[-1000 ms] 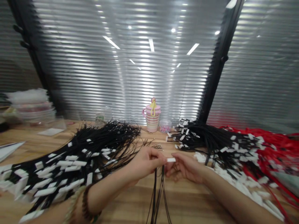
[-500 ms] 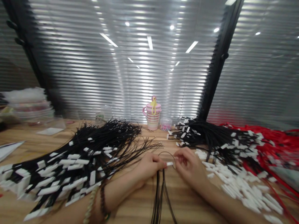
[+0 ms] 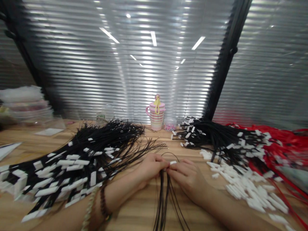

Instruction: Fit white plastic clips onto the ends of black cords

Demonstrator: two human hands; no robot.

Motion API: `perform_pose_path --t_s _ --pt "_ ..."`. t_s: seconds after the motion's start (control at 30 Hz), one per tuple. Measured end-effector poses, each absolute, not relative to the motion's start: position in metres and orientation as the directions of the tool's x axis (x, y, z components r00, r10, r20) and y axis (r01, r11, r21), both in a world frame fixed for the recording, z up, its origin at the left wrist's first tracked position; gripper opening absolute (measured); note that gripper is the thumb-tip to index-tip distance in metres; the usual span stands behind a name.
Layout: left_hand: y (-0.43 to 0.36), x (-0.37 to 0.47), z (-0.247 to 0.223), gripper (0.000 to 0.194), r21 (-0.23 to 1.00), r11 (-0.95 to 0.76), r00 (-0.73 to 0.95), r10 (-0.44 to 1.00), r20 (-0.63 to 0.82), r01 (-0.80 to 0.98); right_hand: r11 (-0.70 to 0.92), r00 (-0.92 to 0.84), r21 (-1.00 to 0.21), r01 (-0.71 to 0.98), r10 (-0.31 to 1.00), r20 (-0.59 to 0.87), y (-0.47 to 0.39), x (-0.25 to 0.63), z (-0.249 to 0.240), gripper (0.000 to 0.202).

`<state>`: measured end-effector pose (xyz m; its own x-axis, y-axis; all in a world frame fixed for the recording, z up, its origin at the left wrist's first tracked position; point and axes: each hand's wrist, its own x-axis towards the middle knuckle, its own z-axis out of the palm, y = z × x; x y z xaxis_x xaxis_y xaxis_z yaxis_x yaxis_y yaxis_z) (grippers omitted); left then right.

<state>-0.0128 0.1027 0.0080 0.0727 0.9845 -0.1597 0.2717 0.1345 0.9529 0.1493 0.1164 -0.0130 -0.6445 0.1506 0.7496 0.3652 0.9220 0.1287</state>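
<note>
My left hand (image 3: pixel 152 167), with two bead bracelets on its wrist, pinches thin black cords (image 3: pixel 163 199) at the middle of the table. Several cord strands hang from there toward the front edge. My right hand (image 3: pixel 189 181) meets it fingertip to fingertip, its fingers closed at the cord. Between the two hands shows a small white piece (image 3: pixel 173 162), partly covered by fingers. One cord arches in a loop (image 3: pixel 169 153) just beyond the fingertips. Exactly what the right fingertips grip is partly hidden.
Left lies a big heap of black cords (image 3: pixel 101 138) with white tags. More black cords (image 3: pixel 216 134), red cords (image 3: pixel 284 144) and loose white pieces (image 3: pixel 247 189) are right. Behind stand a pink striped mug (image 3: pixel 156 118) and a small bead tub (image 3: pixel 170 124).
My right hand has moved left and closed in against my left hand, its fingers now at the cord beside the white piece. The view has tilted slightly downward.
</note>
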Motion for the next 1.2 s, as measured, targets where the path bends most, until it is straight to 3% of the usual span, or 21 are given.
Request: perform_pose_path --t_s 0.57,0.9,1.2 --pt "0.102 -0.013 0.009 0.026 0.954 0.125 0.083 0.985 -0.153 0.273 0.914 -0.665 0.164 0.371 0.138 0.734 0.119 0.153 -0.011 0.016" --pt "0.101 -0.013 0.008 0.026 0.952 0.087 0.108 0.986 -0.124 0.292 0.870 -0.714 0.314 0.379 0.058 0.698 0.114 0.152 -0.002 0.020" --pt "0.099 -0.012 0.009 0.026 0.952 0.105 0.097 0.986 -0.138 0.287 0.859 -0.737 0.366 0.359 0.020 0.676 0.115 0.155 0.001 0.017"
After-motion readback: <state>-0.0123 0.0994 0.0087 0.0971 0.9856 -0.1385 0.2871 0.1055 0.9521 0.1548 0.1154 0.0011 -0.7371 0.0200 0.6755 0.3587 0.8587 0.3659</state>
